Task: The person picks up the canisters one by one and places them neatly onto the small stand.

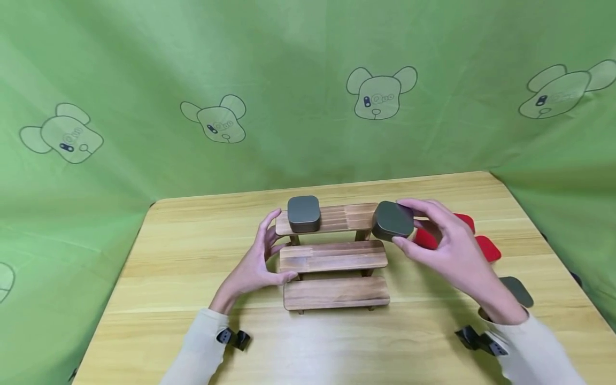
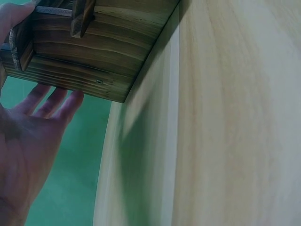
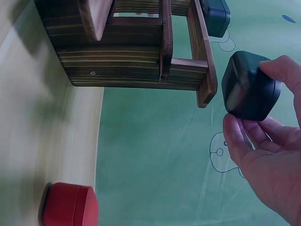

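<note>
A three-tier wooden stand (image 1: 337, 256) stands on the table. My left hand (image 1: 260, 262) grips its left end, the thumb at the front by the lower tiers and the other fingers toward the back, as the left wrist view shows. My right hand (image 1: 447, 240) pinches a dark green rounded-square box (image 1: 393, 220) between thumb and fingers. In the right wrist view this box (image 3: 249, 87) is held beside the end of the top tier, with a gap between them. A second dark box (image 1: 304, 214) sits on the left part of the top tier.
Red boxes (image 1: 488, 248) lie on the table at the right, partly behind my right hand. Another dark green box (image 1: 517, 291) is near my right wrist. A green curtain (image 1: 308, 133) with printed bear heads hangs behind the wooden table (image 1: 192, 256).
</note>
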The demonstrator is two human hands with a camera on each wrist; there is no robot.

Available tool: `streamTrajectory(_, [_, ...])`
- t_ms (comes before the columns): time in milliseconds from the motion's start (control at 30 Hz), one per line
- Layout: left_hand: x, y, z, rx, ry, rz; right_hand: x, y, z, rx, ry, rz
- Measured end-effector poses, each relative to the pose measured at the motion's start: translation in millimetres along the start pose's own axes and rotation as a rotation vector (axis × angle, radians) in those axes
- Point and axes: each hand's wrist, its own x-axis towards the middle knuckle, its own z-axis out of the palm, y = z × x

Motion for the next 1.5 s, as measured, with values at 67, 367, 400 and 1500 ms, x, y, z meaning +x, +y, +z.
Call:
streamTrajectory(67, [0.1, -0.1, -0.2, 0.006, 0.002, -0.008, 2.9, -0.5, 1.9, -0.008, -0.001, -0.012])
streamTrajectory(367, [0.1, 0.2, -0.2, -0.007, 0.002, -0.034, 17.0, 0.1, 10.6, -0.032, -0.044, -0.045])
streamTrajectory(400, [0.1, 0.0, -0.1, -0.011, 0.003, -0.036, 18.1, 0.2, 11.4, -0.032, -0.047, -0.049])
streamTrajectory(1500, [-0.4, 1.3, 0.5, -0.013, 0.006, -0.038, 46.8, 3.4, 26.5, -0.098, -0.148, -0.101])
